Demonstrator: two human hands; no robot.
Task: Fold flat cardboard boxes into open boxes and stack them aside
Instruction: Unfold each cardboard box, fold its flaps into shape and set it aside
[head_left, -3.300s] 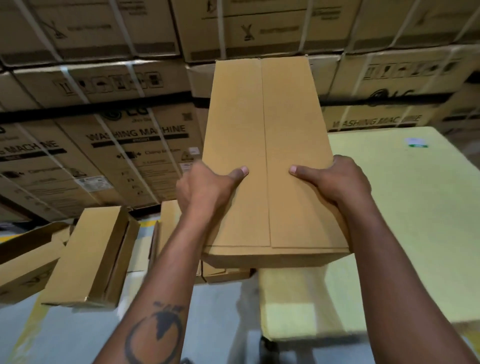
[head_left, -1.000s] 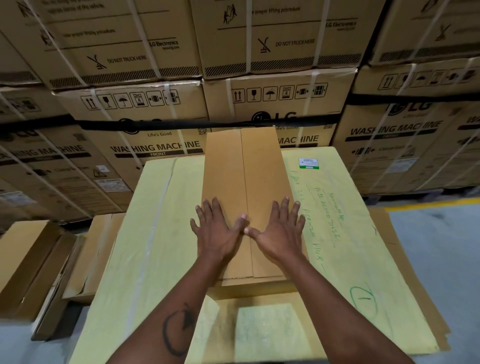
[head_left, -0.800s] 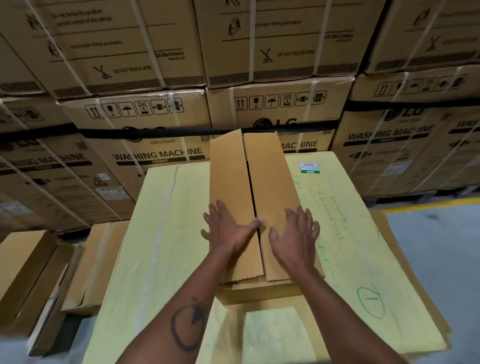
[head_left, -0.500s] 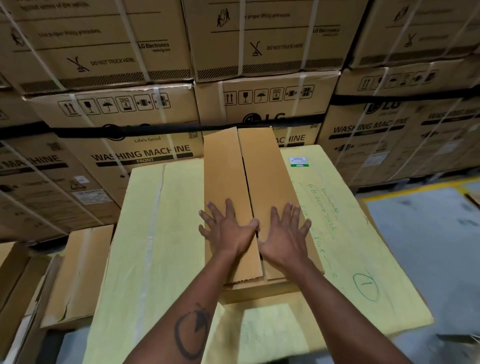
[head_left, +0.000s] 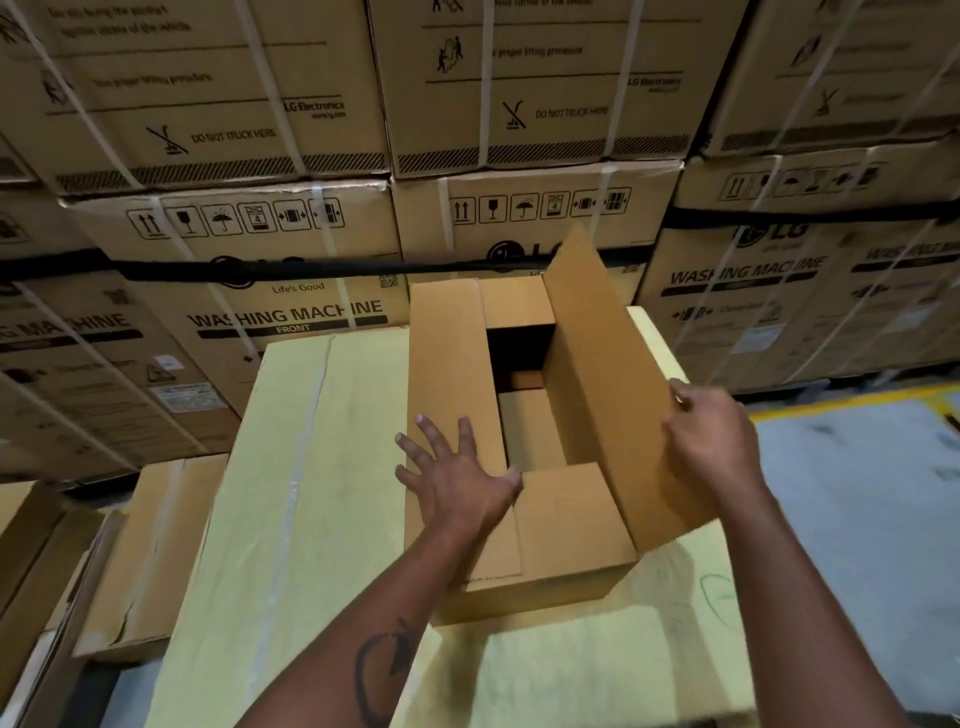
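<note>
The left hand (head_left: 457, 483) presses flat, fingers spread, on the lowered left flap (head_left: 452, 374) while the right hand (head_left: 711, 441) grips the raised right flap (head_left: 597, 374) by its edge. The cardboard box (head_left: 545, 571), on the yellow-covered counter (head_left: 291, 467), looks light and stiff but creasable; hold flap edges. Strapped washing-machine cartons (head_left: 291, 312) stand behind.

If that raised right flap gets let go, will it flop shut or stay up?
Probably stays near upright: the flap looks like stiff, flat board. The box seems light and empty, so it might slide on the yellow sheet unless the left hand presses down.
</note>
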